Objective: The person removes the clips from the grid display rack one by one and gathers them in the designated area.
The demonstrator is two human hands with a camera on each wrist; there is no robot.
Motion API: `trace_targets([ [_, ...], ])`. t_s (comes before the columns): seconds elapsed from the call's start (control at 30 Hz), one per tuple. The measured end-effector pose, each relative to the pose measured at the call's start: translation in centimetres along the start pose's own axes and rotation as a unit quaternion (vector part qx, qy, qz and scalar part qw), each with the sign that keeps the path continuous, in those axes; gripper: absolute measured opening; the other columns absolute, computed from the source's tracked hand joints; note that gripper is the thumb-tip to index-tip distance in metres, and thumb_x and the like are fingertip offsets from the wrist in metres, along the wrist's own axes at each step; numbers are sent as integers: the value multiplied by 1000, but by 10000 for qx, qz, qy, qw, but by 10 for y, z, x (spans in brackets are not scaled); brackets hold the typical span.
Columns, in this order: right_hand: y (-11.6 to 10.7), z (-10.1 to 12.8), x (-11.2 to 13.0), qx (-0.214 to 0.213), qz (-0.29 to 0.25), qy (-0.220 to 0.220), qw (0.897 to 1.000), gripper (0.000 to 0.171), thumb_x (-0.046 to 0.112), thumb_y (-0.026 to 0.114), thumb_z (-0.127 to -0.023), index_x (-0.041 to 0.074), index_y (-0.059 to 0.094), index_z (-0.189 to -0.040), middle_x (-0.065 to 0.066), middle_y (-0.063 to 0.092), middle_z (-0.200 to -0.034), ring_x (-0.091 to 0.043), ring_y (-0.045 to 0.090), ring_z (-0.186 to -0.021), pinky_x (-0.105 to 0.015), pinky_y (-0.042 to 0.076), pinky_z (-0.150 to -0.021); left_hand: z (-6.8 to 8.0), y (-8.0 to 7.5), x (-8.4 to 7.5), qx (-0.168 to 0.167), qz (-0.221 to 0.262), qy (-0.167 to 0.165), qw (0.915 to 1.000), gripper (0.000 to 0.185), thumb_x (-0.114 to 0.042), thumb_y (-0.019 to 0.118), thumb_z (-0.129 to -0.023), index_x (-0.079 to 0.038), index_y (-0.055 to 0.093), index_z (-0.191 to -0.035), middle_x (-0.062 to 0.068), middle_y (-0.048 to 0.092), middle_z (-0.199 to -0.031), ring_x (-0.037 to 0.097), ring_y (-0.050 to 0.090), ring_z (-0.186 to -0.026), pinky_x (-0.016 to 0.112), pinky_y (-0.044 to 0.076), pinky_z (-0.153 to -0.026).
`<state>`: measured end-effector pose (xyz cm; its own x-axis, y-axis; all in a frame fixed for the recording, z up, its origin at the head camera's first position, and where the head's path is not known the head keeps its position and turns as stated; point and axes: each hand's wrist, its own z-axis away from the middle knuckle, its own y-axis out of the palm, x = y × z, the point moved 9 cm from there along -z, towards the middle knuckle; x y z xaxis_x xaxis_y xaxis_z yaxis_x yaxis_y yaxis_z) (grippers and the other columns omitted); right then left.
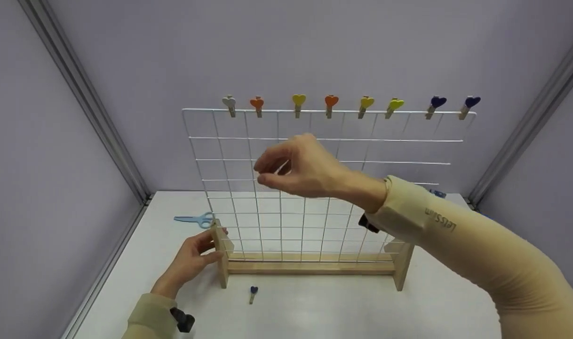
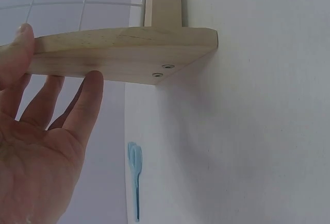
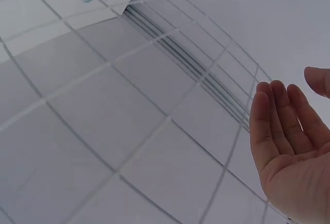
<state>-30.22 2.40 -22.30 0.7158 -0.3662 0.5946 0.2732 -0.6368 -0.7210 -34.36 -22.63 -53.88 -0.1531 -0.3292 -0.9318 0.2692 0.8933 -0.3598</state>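
Note:
A white wire grid (image 1: 280, 198) stands upright in a wooden stand (image 1: 310, 269). My left hand (image 1: 190, 256) holds the stand's left side piece; in the left wrist view its thumb lies on one face of the board (image 2: 118, 54) and its fingers on the other. My right hand (image 1: 310, 169) is raised before the grid with loosely curved fingers, and nothing shows in it, also in the right wrist view. Along the grid's top wire sit several small heart clothespins, among them a white one (image 1: 229, 102), an orange one (image 1: 331, 100) and a purple one (image 1: 472, 102).
One purple-heart clothespin (image 1: 253, 294) lies on the white table (image 1: 333, 310) in front of the stand. Light blue scissors (image 1: 192, 220) lie behind my left hand. A small blue thing (image 1: 438, 193) is partly hidden behind my right sleeve. Grey walls with metal posts enclose the table.

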Motion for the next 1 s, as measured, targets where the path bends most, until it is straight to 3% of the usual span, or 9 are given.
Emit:
trace_targets([
  [0.2,-30,-14,32,-267,227,-413,9985,16,9,78,-100,5,87,-112,-10,88,-107,-20,85,-97,-27,71,-87,0,1,-1,16,-46,1,10000,63,-2,74,-105,-9,55,-165,21,54,-173,48,53,-159,49,58,-125],
  [0.4,-65,-27,63,-867,579,-787,9914,13,7,78,-100,5,88,-109,-9,88,-104,-17,83,-91,-21,68,-81,-1,3,-2,6,-36,-20,10000,64,-3,74,-105,-7,54,-165,21,54,-172,49,53,-159,53,56,-125],
  [0.6,-91,-45,64,-1523,1198,-570,9794,12,10,78,-99,7,88,-105,-7,88,-102,-16,80,-95,-18,57,-81,-1,1,-2,-19,-28,-57,10000,62,-2,74,-105,-8,56,-165,21,55,-172,49,54,-158,57,55,-126],
  [0.77,-88,-63,55,-1285,1240,-163,9838,17,16,80,-99,6,87,-111,-8,87,-110,-16,79,-102,-19,60,-88,0,0,-2,0,-79,14,10000,61,-4,74,-106,-8,56,-164,21,55,-172,49,54,-158,52,56,-126],
  [1.0,-76,-78,57,-946,1218,11,9880,17,17,80,-102,7,88,-114,-4,89,-106,-10,82,-95,-19,65,-88,1,0,-3,-26,-41,-18,10000,61,-4,75,-106,-9,57,-164,20,57,-170,47,56,-157,51,57,-125],
])
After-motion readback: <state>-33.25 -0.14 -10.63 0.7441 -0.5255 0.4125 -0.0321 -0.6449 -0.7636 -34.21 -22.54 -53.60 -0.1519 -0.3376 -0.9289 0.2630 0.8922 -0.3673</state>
